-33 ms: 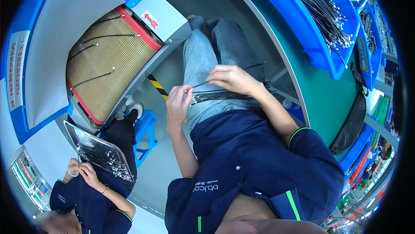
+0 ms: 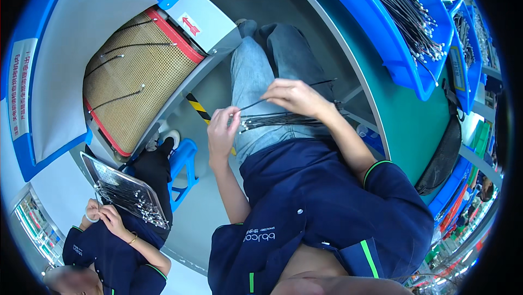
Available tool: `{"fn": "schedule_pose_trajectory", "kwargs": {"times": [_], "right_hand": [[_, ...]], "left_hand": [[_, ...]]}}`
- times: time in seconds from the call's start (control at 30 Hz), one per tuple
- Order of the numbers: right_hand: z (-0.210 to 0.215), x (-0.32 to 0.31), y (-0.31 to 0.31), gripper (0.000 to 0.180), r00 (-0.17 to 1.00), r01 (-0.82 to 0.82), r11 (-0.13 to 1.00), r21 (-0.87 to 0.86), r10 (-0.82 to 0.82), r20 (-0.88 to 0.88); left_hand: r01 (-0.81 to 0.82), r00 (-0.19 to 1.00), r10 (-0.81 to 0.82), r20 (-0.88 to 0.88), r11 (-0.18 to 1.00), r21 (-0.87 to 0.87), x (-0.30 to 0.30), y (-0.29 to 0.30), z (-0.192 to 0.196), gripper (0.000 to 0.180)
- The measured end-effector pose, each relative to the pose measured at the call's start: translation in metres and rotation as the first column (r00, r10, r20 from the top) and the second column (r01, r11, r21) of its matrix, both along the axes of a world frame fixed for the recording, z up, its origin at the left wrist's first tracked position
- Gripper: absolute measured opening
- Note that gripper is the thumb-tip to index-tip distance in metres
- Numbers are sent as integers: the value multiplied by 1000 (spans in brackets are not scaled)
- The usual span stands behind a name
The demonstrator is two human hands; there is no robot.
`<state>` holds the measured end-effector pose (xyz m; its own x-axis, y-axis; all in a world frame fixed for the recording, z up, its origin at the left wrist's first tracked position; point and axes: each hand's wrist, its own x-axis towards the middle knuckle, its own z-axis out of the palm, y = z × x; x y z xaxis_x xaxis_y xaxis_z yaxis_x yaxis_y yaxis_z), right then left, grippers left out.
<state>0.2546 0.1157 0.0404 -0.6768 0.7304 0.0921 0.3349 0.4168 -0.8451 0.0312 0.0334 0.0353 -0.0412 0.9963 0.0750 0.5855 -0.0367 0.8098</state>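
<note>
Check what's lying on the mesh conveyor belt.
A few thin black cables with metal end fittings lie spread apart on the tan mesh belt. The belt's upper stretch runs under the grey housing, so anything there is hidden.

A tall, narrow white label point(image 2: 20, 90) with red lettering is stuck upright on the blue frame at the far left edge of the conveyor housing. A small white rectangular sticker point(image 2: 189, 24) carrying a red arrow sits on the grey housing just beyond the red-edged end of the mesh belt, and a short strip of yellow-and-black hazard tape point(image 2: 197, 108) runs slantwise along the grey frame below that belt. A dark rectangular tag point(image 2: 457, 69) with light print lies in a blue bin at the upper right.
</note>
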Motion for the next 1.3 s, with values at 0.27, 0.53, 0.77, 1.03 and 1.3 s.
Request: {"fn": "schedule_pose_trajectory", "kwargs": {"times": [0.27, 0.53, 0.77, 1.03, 1.3], "right_hand": [[7, 22, 7, 18, 994, 104, 994, -42, -103, 23], [11, 0, 5, 14, 990, 132, 991, 7, -132, 45], [9, -21, -1, 12, 988, 115, 993, 13, -116, 104], [13, 7, 11, 12, 960, 120, 974, 190, -162, 228], [14, 26, 13, 11, 960, 222, 974, 34, -225, 164]], "left_hand": [[-110, 989, 121, 81, 986, -126, -8, 1, -8, 14], [-102, 597, 376, 708, 912, -398, 26, -5, -51, 36], [-160, -75, 395, 916, 902, -402, 70, -1, -47, 20], [-321, -52, 409, 911, 857, -403, 36, -7, -59, 15], [-373, -63, 382, 922, 848, -377, 14, -12, -69, 16]]}}
